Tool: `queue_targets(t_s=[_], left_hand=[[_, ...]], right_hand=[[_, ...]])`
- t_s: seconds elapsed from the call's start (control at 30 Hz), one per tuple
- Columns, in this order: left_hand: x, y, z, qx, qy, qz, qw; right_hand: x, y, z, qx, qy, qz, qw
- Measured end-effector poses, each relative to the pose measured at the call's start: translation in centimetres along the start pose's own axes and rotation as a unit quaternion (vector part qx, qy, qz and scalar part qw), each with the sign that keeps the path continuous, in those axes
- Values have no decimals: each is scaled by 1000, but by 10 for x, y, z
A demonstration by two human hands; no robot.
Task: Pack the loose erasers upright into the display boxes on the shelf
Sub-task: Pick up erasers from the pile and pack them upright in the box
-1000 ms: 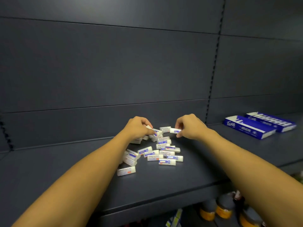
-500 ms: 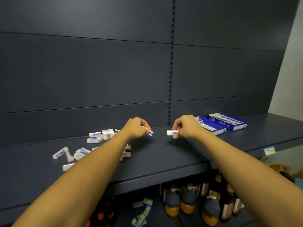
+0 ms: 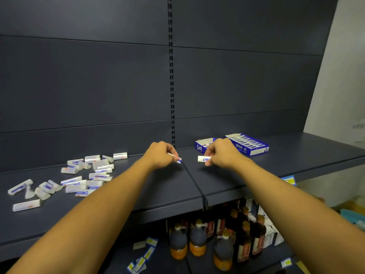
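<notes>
The dark shelf [image 3: 296,153] runs across the whole view, and a second ago the person's gaze sat squarely on the heap of loose erasers [image 3: 87,175]; now that heap has slid out to about nine o'clock, lying flat and jumbled, while the two blue display boxes [image 3: 246,144] have come in toward one o'clock, both on the shelf well apart from the pile. So the person has turned away from the supply and toward the destination. Both arms reach forward over the seam between the shelf panels. The left hand [image 3: 160,155] is curled with its fingertips pinching one eraser [image 3: 177,158], whose printed end pokes out toward three o'clock; the right hand [image 3: 221,153] likewise pinches a second eraser [image 3: 203,158], white end sticking out toward nine o'clock, held just in front of the nearer box [image 3: 200,146]. Each hand has lifted its piece clear of the pile and carried it across. The farther box [image 3: 254,147] already looks filled in rows. I would judge the carry nearly done: each piece needs tipping on end before it goes into the nearer box, and most of the heap remains.
</notes>
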State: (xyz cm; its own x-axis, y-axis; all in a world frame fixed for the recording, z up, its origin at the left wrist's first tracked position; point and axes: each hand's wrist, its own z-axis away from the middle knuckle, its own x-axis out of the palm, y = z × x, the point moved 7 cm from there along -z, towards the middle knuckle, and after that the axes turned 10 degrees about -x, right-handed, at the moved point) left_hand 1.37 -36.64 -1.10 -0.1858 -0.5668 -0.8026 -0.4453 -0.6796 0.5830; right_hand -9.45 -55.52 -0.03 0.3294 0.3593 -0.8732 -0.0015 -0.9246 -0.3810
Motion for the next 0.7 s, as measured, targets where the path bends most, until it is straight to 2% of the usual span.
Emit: queue_targets(t_s=[0.53,0.7], left_hand=[[49,80,-132,49,12,23,998],[67,89,-155,41,38,-5,998]], right_hand=[[-37,119,-103,-1,13,22,1000],[-26,146,-128,-14,-16,30,999]])
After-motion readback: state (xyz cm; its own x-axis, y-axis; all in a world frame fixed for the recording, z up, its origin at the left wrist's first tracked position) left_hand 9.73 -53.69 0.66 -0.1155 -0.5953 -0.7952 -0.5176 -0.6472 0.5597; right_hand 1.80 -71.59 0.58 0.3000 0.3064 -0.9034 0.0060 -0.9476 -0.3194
